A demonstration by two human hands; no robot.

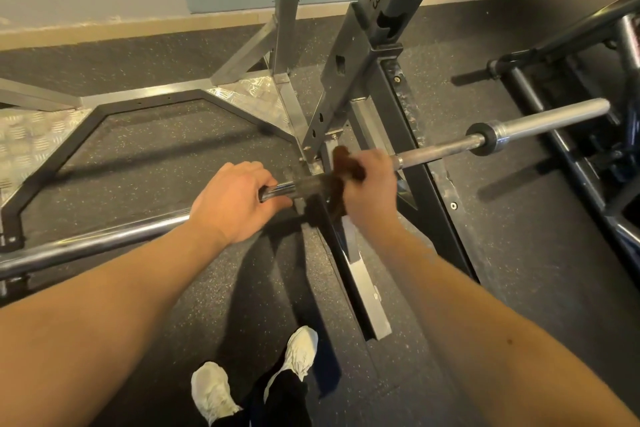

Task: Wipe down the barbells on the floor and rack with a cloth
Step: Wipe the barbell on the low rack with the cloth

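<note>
A steel barbell [440, 149] lies across the rack, running from lower left to upper right, its bare sleeve [550, 118] sticking out past a black collar. My left hand [232, 201] grips the shaft from above, left of the rack upright. Just to its right, my right hand [370, 180] holds a dark brown cloth [343, 163] wrapped around the shaft. The cloth bunches out above and below my fingers. Part of the shaft under both hands is hidden.
The grey rack upright [349, 55] with numbered holes rises right behind the hands. Its base frame [145, 100] and checker plates spread left on the black rubber floor. A black machine frame [568, 135] stands at right. My white shoes [298, 354] are below.
</note>
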